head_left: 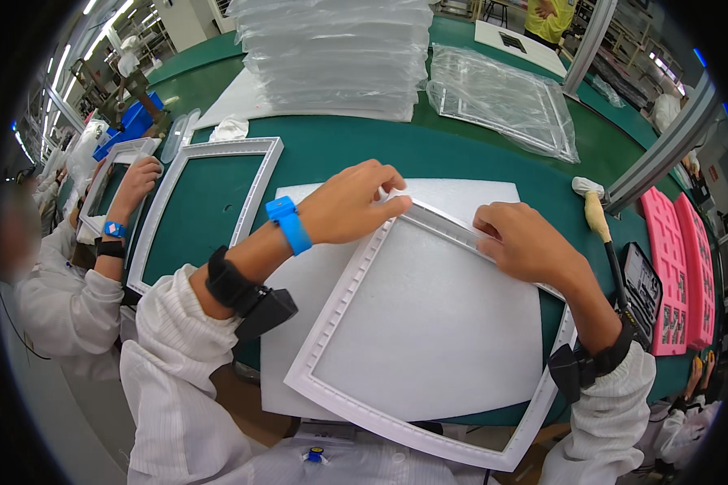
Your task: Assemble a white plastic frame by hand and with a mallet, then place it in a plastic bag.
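A white rectangular frame point(341, 323) with a notched inner rim lies tilted in front of me, its near edge close to my body. It rests over a white foam sheet point(453, 323) on the green table. My left hand point(352, 202) is closed at the frame's far left corner, thumb and fingers pinching there. At the far bar, my right hand point(534, 246) has its fingers curled over the edge; its fingertips are partly hidden. A blue strap and a black band circle my left arm, and a black band is on my right wrist.
Another white frame point(142, 246) lies to the left, near a co-worker's hand point(140, 179). Bagged sheets point(332, 56) are stacked at the back, beside a bagged frame point(501, 101). At right are a mallet-like tool point(597, 214), an open black case point(641, 283) and pink foam trays point(667, 275).
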Available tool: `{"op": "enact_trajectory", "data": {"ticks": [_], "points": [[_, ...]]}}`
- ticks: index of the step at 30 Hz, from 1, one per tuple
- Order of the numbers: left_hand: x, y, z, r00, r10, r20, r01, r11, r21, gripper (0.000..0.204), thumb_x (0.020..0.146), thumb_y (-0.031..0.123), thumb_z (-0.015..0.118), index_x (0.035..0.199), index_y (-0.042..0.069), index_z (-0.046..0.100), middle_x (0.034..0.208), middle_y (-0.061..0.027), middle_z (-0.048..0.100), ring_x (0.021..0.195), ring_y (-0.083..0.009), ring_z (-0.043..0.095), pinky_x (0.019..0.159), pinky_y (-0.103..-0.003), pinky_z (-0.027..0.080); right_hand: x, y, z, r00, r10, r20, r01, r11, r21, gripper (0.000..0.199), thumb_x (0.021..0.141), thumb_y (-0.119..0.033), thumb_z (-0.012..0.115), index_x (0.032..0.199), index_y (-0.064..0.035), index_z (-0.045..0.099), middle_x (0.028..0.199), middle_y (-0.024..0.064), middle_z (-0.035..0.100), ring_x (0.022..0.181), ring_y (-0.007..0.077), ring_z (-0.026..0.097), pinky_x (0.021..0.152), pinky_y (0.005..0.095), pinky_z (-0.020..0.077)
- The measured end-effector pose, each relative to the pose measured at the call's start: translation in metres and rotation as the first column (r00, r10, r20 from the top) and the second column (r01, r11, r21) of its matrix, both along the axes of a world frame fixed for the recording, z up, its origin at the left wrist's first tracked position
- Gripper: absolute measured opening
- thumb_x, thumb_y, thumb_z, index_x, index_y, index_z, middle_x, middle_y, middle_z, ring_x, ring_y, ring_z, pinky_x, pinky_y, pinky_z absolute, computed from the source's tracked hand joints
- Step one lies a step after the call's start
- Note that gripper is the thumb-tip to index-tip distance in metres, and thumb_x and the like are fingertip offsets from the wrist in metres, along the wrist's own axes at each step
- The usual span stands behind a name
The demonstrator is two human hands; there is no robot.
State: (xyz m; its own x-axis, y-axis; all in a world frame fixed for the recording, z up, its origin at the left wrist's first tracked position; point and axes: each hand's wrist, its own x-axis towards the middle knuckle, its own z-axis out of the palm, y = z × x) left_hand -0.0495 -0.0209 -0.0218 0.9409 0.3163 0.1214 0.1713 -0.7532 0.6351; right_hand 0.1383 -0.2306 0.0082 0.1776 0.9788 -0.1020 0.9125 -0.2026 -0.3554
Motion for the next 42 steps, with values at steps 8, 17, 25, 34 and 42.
{"op": "enact_trajectory", "data": {"ticks": [8, 17, 25, 34, 42], "points": [[0.044, -0.009, -0.015, 0.991, -0.084, -0.105, 0.052, 0.958, -0.281, 0.039, 0.096, 0.039, 0.066, 0.091, 0.0, 0.073, 0.084, -0.0097, 0.065, 0.08, -0.0198, 0.058, 0.074, -0.034, 0.047, 0.0, 0.019, -0.021, 0.842, -0.14, -0.521, 0.183, 0.983, 0.031, 0.027, 0.093, -0.024, 0.067, 0.084, 0.0015, 0.064, 0.073, 0.0068, 0.06, 0.071, 0.0183, 0.055, 0.068, 0.0325, 0.0444], [0.037, -0.008, -0.021, 0.996, -0.093, 0.0, 0.089, 0.946, -0.311, 0.04, 0.096, 0.038, 0.066, 0.094, -0.001, 0.073, 0.088, -0.0091, 0.066, 0.08, -0.0191, 0.059, 0.075, -0.033, 0.048, -0.001, 0.025, -0.024, 0.733, -0.247, -0.634, 0.29, 0.956, -0.038, 0.036, 0.094, -0.029, 0.069, 0.072, -0.0021, 0.06, 0.065, -0.0027, 0.048, 0.063, 0.0078, 0.04, 0.056, 0.0277, 0.0326], [0.037, -0.002, -0.023, 0.994, -0.105, 0.009, 0.102, 0.931, -0.35, 0.038, 0.09, 0.035, 0.068, 0.096, -0.001, 0.076, 0.097, -0.0171, 0.072, 0.09, -0.0264, 0.067, 0.082, -0.035, 0.052, -0.007, 0.029, -0.024, 0.777, -0.273, -0.568, 0.316, 0.949, -0.024, 0.037, 0.092, -0.028, 0.07, 0.069, -0.0019, 0.059, 0.063, -0.0019, 0.048, 0.061, 0.0081, 0.039, 0.055, 0.0288, 0.0313], [0.039, -0.004, -0.01, 0.998, -0.066, -0.02, 0.057, 0.954, -0.294, 0.029, 0.085, 0.028, 0.073, 0.092, 0.0, 0.078, 0.085, -0.0137, 0.074, 0.08, -0.0231, 0.068, 0.077, -0.034, 0.054, -0.01, 0.03, -0.02, 0.774, -0.296, -0.559, 0.344, 0.939, -0.022, 0.037, 0.09, -0.029, 0.071, 0.068, -0.0029, 0.058, 0.065, -0.0013, 0.051, 0.062, 0.0083, 0.043, 0.056, 0.0275, 0.0341], [0.028, 0.033, -0.008, 0.978, -0.204, -0.047, 0.169, 0.901, -0.399, 0.031, 0.091, 0.026, 0.071, 0.111, 0.002, 0.074, 0.108, -0.0143, 0.073, 0.104, -0.0241, 0.068, 0.095, -0.032, 0.05, -0.008, 0.025, -0.027, 0.789, -0.291, -0.54, 0.325, 0.945, -0.034, 0.036, 0.094, -0.031, 0.069, 0.071, -0.0058, 0.058, 0.066, -0.0037, 0.049, 0.064, 0.0061, 0.041, 0.058, 0.0251, 0.0324]]}}
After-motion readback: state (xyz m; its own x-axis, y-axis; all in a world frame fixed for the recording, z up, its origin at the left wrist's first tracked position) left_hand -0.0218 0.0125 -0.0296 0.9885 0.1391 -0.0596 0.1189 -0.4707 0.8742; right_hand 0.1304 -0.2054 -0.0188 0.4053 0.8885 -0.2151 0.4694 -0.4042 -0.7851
